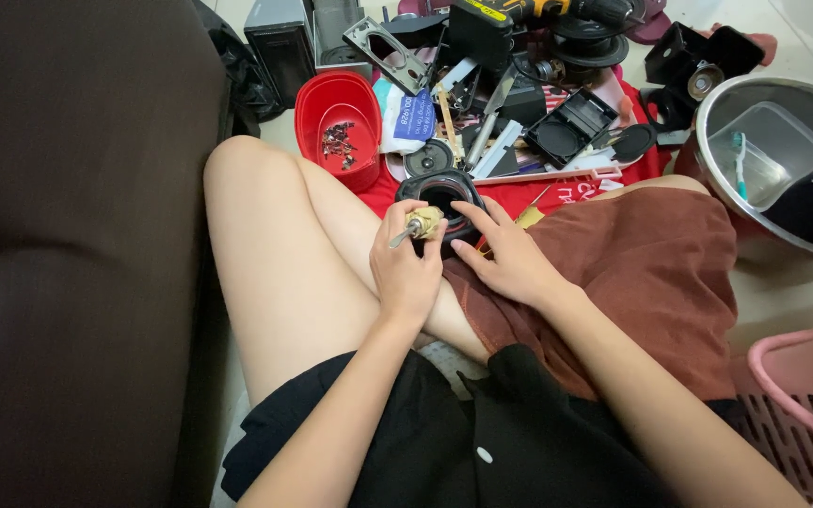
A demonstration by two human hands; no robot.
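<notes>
Pale tiled floor (783,287) beside a dark sofa (68,235); left hand (406,268) grips a brass, metal-tipped tool (419,226); right hand (505,254), fingers loose, steadies a round black ring (439,191) over the knee; glossy red bowl (336,113) near the sofa edge.

It was a home — a living-room floor pressed into service as a makeshift repair spot; a dark brown sofa (68,254) filled the left of the frame, and pale floor tiles (783,292) showed at the right. Household things lay about — a steel basin (783,160) at the upper right, a pink plastic basket (802,404) at the lower right; a red bowl of small screws (339,127) and a heap of black plastic parts (519,94) crowded the top centre, spread on a red cloth (566,193).
</notes>
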